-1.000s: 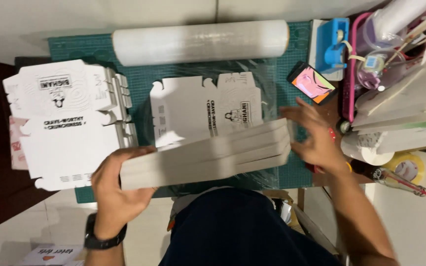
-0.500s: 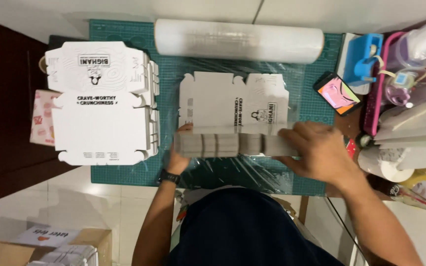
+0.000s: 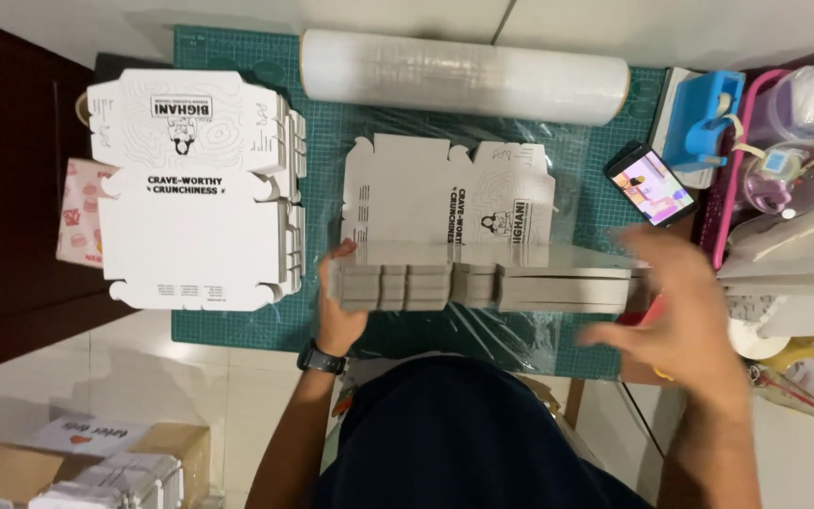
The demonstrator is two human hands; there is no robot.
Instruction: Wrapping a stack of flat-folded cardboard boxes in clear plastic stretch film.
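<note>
— grey cardboard edges, that's the bundle of flattened boxes (image 3: 482,286), right?

— yes, a stack of flat box blanks standing on edge between the two hands, on clear film spread over the green cutting mat (image 3: 237,325) on the bench.

— how is the left hand (image 3: 339,300) placed?

— it grips the bundle's left end, thumb up over the top edge, fingers hidden behind; a dark watch (image 3: 320,359) sits on that wrist.

— and the right hand (image 3: 675,302)?

— blurred, fingers spread wide, at the bundle's right end; i cannot tell whether it touches the cardboard.

— what lies beyond the hands?

— one flat white printed box (image 3: 445,200) lies just behind the bundle, and past that a roll of clear stretch film (image 3: 463,75). left of the left hand sits a tall pile of white printed box blanks (image 3: 190,188). beyond the right hand a phone (image 3: 650,185) with a lit screen, and a blue tape dispenser (image 3: 702,118) further off.
</note>
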